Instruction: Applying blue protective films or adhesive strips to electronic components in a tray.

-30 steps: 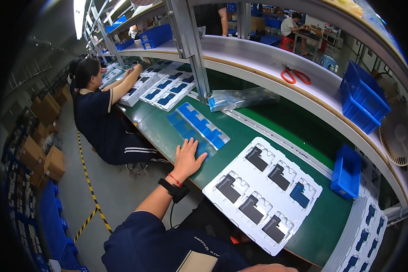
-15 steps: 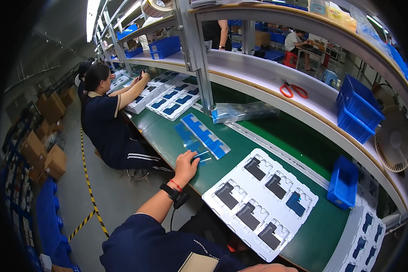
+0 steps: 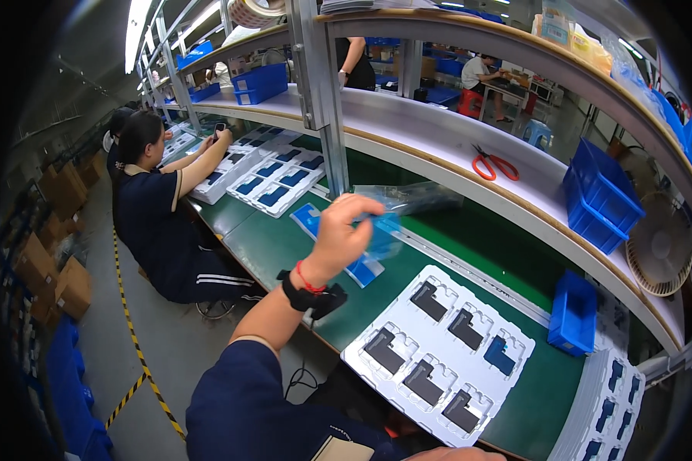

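My left hand (image 3: 346, 234) is raised above the green table, fingers curled around a thin clear-blue film sheet (image 3: 384, 237) that is smeared by motion. Beneath it on the table lies a flat strip (image 3: 365, 270) with blue patches, partly hidden by the hand and wrist. To the right, a white moulded tray (image 3: 392, 376) carries several L-shaped flat parts (image 3: 423, 382). Most of these are black, while one part (image 3: 500, 354) at the right side is blue. Only a patch of skin from my right arm shows at the lower edge; the right hand itself is out of sight.
A stack of white trays (image 3: 603, 403) stands at the right, by a blue bin (image 3: 570, 319). Red-handled cutters (image 3: 494, 164), stacked blue bins (image 3: 601, 196) and a fan (image 3: 659, 244) occupy the shelf. At the left a co-worker (image 3: 150, 207) sits by more trays (image 3: 281, 180).
My left hand has lifted off the table and moved right and away from me, taking the clear-blue film up with it. The whole view has shifted slightly.
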### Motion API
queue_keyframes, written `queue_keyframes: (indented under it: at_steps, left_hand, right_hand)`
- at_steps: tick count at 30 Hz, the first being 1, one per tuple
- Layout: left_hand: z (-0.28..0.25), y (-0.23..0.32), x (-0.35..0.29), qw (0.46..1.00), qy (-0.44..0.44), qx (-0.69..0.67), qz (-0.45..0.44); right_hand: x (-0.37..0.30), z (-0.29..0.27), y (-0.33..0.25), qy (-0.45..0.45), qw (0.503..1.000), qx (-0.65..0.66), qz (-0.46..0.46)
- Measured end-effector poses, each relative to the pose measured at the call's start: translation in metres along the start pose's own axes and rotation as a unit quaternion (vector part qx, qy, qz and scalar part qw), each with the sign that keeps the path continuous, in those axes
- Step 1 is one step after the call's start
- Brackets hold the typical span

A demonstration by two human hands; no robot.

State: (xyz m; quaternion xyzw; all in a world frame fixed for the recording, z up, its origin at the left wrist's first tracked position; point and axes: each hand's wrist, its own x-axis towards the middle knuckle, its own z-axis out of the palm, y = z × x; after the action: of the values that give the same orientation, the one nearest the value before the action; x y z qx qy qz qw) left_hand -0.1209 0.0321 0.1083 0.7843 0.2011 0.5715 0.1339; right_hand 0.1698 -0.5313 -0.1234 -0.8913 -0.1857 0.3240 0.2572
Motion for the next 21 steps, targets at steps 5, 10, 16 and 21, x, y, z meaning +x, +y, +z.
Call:
queue_keyframes:
  at_steps: [5, 10, 16, 21]
  left_hand:
    - [0.051, 0.038, 0.028, 0.988, -0.039, -0.109, 0.106]
    - [0.072, 0.065, 0.019, 0.971, -0.048, -0.190, 0.137]
    - [0.087, 0.069, -0.021, 0.965, -0.093, -0.216, 0.119]
    - [0.098, 0.073, -0.025, 0.952, -0.127, -0.261, 0.095]
  right_hand:
    - [-0.070, -0.052, -0.194, -0.176, 0.970, 0.054, -0.161]
    - [-0.029, -0.077, -0.283, -0.081, 0.905, -0.049, -0.416]
    - [-0.013, -0.027, -0.412, 0.112, 0.782, -0.023, -0.613]
    - [0.011, -0.001, -0.434, 0.146, 0.746, -0.037, -0.649]
